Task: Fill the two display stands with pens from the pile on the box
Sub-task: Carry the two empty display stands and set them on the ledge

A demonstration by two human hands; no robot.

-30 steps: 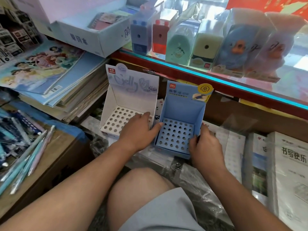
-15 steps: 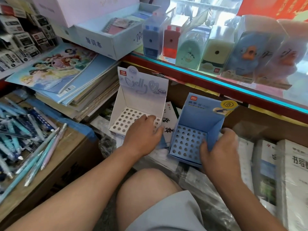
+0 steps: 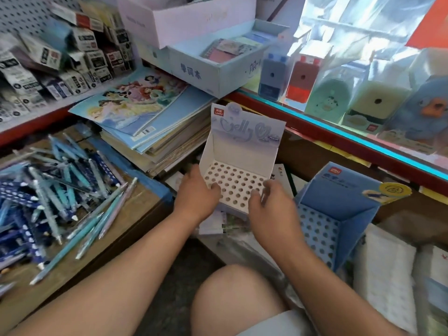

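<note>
- The pile of blue and teal plastic pens (image 3: 55,190) lies loose on the brown cardboard box (image 3: 135,214), far left and well apart from both stands; no pen is seated yet.
- Left hand (image 3: 196,200): its grip is closed round the near-left corner of the white perforated cardboard stand (image 3: 244,151), thumb on the hole grid.
- Right hand (image 3: 271,204): its grip pinches the stand's near-right edge. Best, I judge, to settle the stand level, with its holes facing up toward the pile.
- The blue perforated cardboard stand (image 3: 344,202) sits tilted just beside it on the right, with no hand on it.
</note>
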